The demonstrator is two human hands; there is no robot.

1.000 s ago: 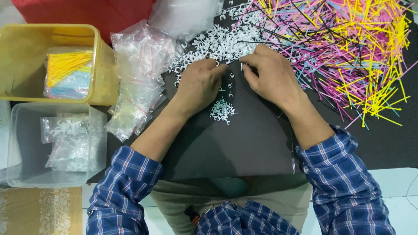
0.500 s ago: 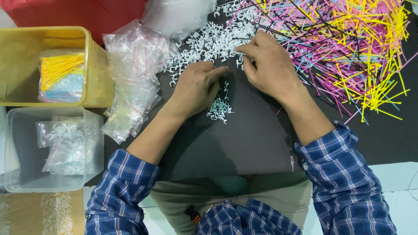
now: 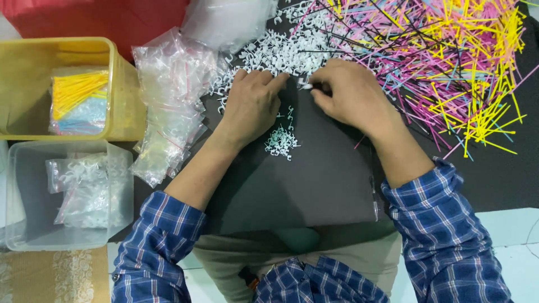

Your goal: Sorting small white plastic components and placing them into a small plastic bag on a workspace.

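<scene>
- While both hands work at the far middle of the black mat (image 3: pixel 314 191), the left hand (image 3: pixel 255 104) lies palm down, fingers close together and slightly curled, fingertips touching the near edge of the big heap of white clips (image 3: pixel 281 50).
- Right hand (image 3: pixel 348 95) sits just beside it, thumb and forefinger pinching one small white clip (image 3: pixel 305 85); its other fingers are curled in.
- One small pile of white clips (image 3: pixel 281 141) lies on the mat just near of the left hand, with a few loose ones between pile and hand; too many and too small to count.
- One wide scatter of coloured cable ties (image 3: pixel 449 62), pink, yellow, black and a few blue, covers the mat's far right corner, far too many to count.
- One stack of clear zip bags (image 3: pixel 168 106) lies at the mat's left edge, number of bags not countable, and one bulging clear bag (image 3: pixel 224 19) sits beyond it.
- Two tubs stand left of the mat: one yellow tub (image 3: pixel 120 95) holding a bag of yellow and blue ties, and one clear tub (image 3: pixel 120 185) with two or so bags filled with white clips.
- Two blue plaid sleeves (image 3: pixel 443 235) are pushed up to the forearms.
</scene>
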